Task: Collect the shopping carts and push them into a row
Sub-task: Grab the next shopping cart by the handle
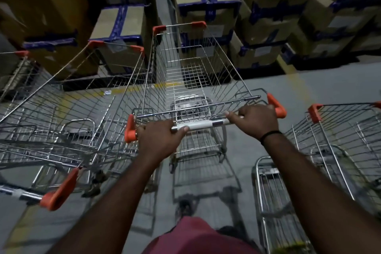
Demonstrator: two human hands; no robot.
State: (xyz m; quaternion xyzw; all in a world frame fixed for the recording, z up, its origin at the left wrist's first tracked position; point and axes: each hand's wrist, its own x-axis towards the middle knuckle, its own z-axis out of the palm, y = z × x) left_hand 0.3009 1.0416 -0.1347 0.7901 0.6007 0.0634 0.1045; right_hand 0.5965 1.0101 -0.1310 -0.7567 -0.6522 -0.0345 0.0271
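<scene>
A wire shopping cart [191, 80] with orange corner caps stands straight ahead of me, its basket empty. My left hand [159, 137] grips the left part of its chrome handle bar [203, 125], and my right hand [256, 120] grips the right part. A second cart [68, 107] stands close on the left, side by side with mine, its orange handle end near my left forearm. A third cart [342, 136] stands on the right, a little apart.
Stacked cardboard boxes [203, 6] with blue tape on dark pallets line the far side, just beyond the cart fronts. A yellow line [88, 94] marks the grey concrete floor before them. Floor shows between my cart and the right one.
</scene>
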